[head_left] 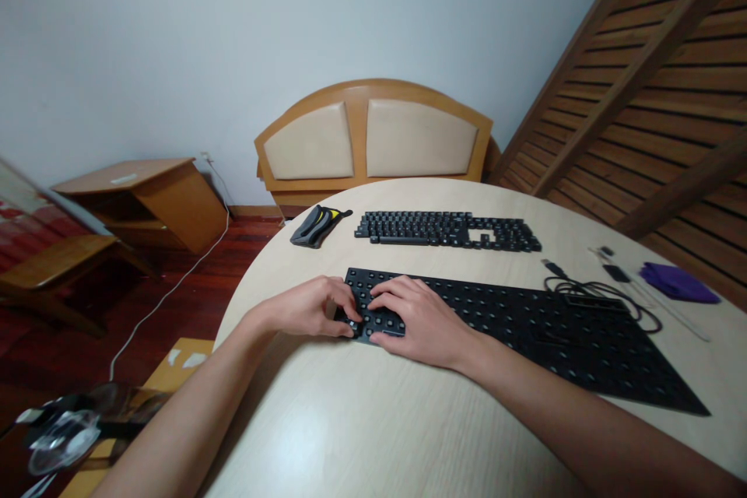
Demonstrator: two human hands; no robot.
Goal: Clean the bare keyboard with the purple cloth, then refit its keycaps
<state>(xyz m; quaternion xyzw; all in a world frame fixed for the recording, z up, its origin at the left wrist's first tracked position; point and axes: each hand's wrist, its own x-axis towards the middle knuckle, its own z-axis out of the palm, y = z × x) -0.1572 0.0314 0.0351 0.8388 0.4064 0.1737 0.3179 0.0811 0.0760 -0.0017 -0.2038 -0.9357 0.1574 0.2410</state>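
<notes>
A black keyboard base [496,319] without most of its keycaps lies at a slant across the round table, its bare switches showing. At its left end, my left hand [318,310] is closed, thumb and forefinger pinching a small black keycap [352,325] low over the near left corner. My right hand [417,319] rests on the base just to the right, fingers bent and apart, thumb by the near edge. What lies under its palm is hidden. Beyond both hands, loose black keycaps [408,227] are laid out in keyboard order, with a gap right of the middle.
A folded grey, black and yellow item [320,226] lies at the table's far left. To the right are a coiled black USB cable [583,285], a purple cloth [680,282] and a thin wire-like tool [671,307]. A wooden headboard [359,132] stands behind the table.
</notes>
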